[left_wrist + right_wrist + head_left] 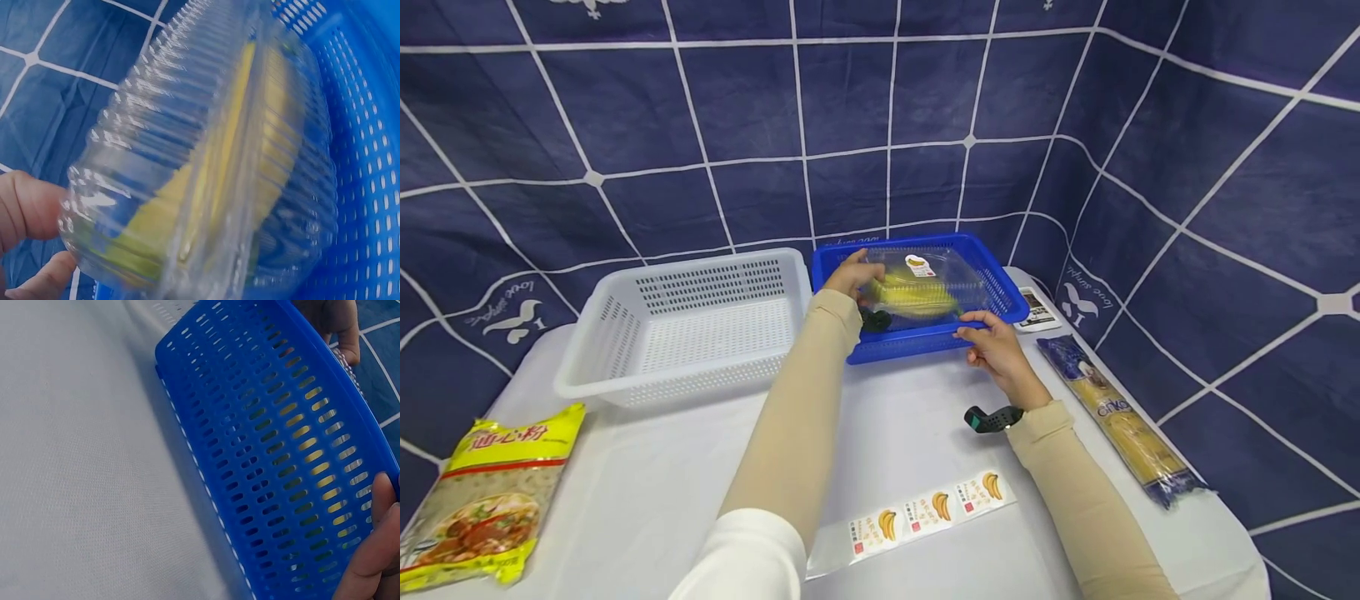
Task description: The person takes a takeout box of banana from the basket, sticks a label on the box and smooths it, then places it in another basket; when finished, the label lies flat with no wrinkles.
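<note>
A clear plastic clamshell box (970,287) with yellow bananas (913,296) inside sits in the blue basket (917,343), and its lid bears a banana sticker (919,265). At the box's left end, my left hand (852,275) grips the ribbed plastic; the left wrist view shows thumb and a finger (47,278) against that end. My right hand (1000,354) pinches the basket's rim at the front right corner. Through the basket's slots, the right wrist view shows yellow and green inside. Part of the left hand is hidden behind the box.
A white basket (685,379) stands left of the blue one. A strip of banana stickers (936,517) lies in front on the white table. Far left is a yellow food bag (493,500); on the right lie a pasta pack (1112,412) and a printed card (1037,310).
</note>
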The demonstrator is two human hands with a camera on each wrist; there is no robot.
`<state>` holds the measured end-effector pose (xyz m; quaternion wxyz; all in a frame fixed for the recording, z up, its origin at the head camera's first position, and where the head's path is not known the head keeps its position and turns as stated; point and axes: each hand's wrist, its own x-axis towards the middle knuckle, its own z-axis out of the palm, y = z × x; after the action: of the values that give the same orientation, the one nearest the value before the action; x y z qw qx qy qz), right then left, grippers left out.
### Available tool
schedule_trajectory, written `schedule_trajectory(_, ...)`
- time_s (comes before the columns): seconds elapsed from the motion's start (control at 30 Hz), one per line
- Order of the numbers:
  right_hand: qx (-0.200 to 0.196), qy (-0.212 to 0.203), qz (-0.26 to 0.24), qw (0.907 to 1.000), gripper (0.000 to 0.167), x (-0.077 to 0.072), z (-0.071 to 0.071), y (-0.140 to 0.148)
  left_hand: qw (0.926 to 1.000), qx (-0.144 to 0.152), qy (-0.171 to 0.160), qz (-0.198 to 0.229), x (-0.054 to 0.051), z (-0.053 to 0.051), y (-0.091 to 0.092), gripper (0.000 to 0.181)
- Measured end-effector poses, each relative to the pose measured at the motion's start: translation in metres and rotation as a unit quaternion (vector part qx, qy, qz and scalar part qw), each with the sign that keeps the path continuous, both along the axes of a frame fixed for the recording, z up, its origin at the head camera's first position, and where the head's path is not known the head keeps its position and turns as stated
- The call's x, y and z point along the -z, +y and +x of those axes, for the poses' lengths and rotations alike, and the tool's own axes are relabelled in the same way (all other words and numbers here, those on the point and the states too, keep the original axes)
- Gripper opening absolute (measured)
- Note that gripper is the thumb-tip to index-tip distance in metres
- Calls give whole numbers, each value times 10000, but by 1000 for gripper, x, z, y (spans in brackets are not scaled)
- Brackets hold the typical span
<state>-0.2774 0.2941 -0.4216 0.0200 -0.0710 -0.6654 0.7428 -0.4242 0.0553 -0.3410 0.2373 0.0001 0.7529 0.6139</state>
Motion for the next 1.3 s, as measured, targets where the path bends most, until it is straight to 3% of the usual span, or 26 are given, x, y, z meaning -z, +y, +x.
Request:
schedule_trajectory(0.23,4,21,-5,10000,28,-2,-2,-1,10000,25,-24,48,0,1,2,98)
schedule_trajectory(0.5,-27,-23,-28,10000,23,1,-3,-3,9952,167,217,-939,5,-9,1,93)
schedule_trajectory(0.6,-43,-36,-5,10000,21,1,-3,-3,9936,254,217,-1079,9,-15,-1,96)
schedule_trajectory(0.8,-22,-73,30,10000,25,1,-3,-5,9933,214,145,-1129,4,-6,-5,94)
schedule_trajectory(0.93,-24,-79,54,10000,28,0,-2,-6,9928,223,46,-1174,4,-6,-7,92)
schedule_trajectory(1.13,-51,-69,64,9999,21,1,-1,-4,9960,333,-148,-821,0,-4,-10,88)
schedule_trajectory(1.3,-45,-69,76,9999,19,1,0,0,9953,532,53,-810,-9,1,-13,87)
